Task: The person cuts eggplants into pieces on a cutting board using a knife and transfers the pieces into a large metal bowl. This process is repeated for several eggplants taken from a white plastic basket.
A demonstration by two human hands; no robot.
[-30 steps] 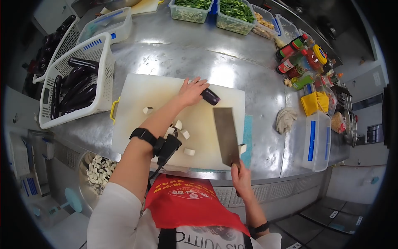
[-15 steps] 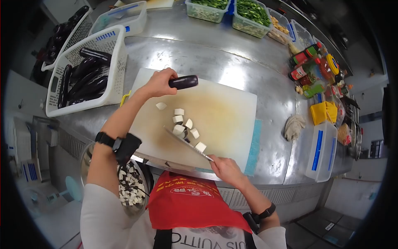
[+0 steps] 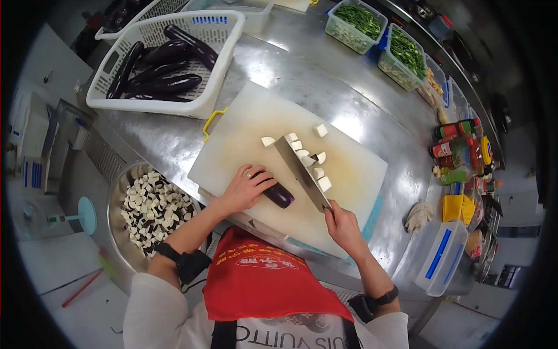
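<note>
My left hand (image 3: 250, 187) is closed over one end of a dark purple eggplant (image 3: 280, 196), which lies on the near part of the white cutting board (image 3: 244, 125). The fingers hide that end. My right hand (image 3: 344, 225) grips a cleaver (image 3: 301, 174) by its handle. The broad blade points away from me and leftward, beside several pale eggplant cubes (image 3: 323, 184), and partly covers some of them. One cube (image 3: 319, 130) sits apart toward the far side, another piece (image 3: 267, 141) to the left of the blade.
At left, a metal bowl (image 3: 118, 200) holds many eggplant cubes, with a white basket (image 3: 224, 61) of whole eggplants beyond it. Tubs of chopped greens (image 3: 357, 22), bottles (image 3: 459, 129), a rag (image 3: 418, 217) and a clear plastic box (image 3: 450, 262) line the far and right sides.
My left hand has brought the eggplant from the board's far left edge down to its near side. The cleaver has moved up against the cubes. The view has shifted, showing more of the bowl.
</note>
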